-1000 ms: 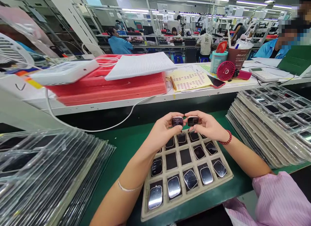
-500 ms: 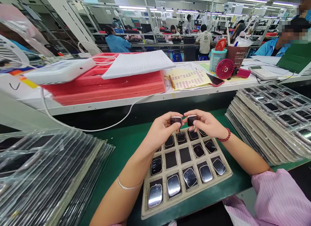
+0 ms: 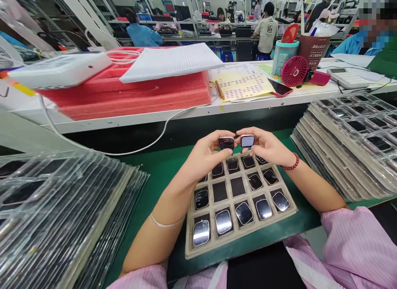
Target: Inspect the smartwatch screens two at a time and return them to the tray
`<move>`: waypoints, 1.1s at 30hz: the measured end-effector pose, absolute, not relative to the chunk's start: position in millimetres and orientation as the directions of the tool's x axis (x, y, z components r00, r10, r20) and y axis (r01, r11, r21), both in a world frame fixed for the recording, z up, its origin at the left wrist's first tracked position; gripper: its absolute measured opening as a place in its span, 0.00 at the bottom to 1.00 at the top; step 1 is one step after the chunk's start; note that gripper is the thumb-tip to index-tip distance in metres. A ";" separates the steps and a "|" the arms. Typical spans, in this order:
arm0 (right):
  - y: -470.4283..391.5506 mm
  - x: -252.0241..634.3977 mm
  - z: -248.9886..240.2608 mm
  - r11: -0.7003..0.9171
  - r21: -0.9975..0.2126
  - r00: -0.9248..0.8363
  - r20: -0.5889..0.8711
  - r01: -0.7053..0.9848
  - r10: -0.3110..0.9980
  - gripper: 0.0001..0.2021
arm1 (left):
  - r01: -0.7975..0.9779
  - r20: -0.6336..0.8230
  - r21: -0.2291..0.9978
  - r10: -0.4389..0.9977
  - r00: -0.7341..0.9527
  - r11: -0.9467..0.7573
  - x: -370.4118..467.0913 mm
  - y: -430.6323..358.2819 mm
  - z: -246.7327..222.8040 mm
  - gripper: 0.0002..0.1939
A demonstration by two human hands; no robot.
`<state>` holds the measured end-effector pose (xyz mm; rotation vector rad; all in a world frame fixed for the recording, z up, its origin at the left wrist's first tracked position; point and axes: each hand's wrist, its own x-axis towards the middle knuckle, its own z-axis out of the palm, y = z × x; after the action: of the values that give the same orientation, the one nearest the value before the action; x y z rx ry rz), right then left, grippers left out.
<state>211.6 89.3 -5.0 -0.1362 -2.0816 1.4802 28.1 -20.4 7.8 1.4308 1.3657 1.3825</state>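
Observation:
Above the far edge of a beige tray (image 3: 194, 252), my left hand (image 3: 208, 153) holds a square watch (image 3: 226, 143) with a dark screen, its thumb at the lower edge. Close beside it, my right hand (image 3: 266, 146) grips another square watch (image 3: 247, 140), whose screen shows pale and bright. The fingertips of both hands nearly meet between the two watches. Several watches lie in the tray's compartments, some turned askew, such as the one in the front row (image 3: 244, 213). Two compartments in the middle row show only a dark bottom (image 3: 237, 186).
Stacked clear trays stand at left (image 3: 77, 214), and more filled trays (image 3: 335, 156) at right. A white shelf (image 3: 186, 114) beyond holds red foam (image 3: 149, 94), papers, a phone (image 3: 281, 88), a pink fan (image 3: 294, 71) and cups. People sit farther back.
The right watch's screen has turned from dark to bright, and my right thumb has moved off it to its lower edge. The whole view has shifted slightly.

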 end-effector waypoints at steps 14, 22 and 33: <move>91.2 213.8 -4.0 0.341 -0.917 -0.839 0.344 -0.204 0.422 0.27 | 0.221 0.218 0.956 0.971 -0.101 -0.192 25.7 -19.1 6.7 0.29; 84.4 214.9 -0.2 0.368 -0.906 -0.816 0.370 -0.209 0.445 0.21 | 0.207 0.198 0.964 0.971 -0.136 -0.168 26.9 -22.6 8.9 0.22; 83.0 214.0 -1.8 0.371 -0.900 -0.804 0.389 -0.227 0.449 0.21 | 0.194 0.187 0.968 0.973 -0.139 -0.158 28.9 -26.2 10.4 0.22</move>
<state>214.0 83.0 -1.8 -0.1909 -2.0399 1.4727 28.9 -26.2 10.4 1.3997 1.3766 1.3662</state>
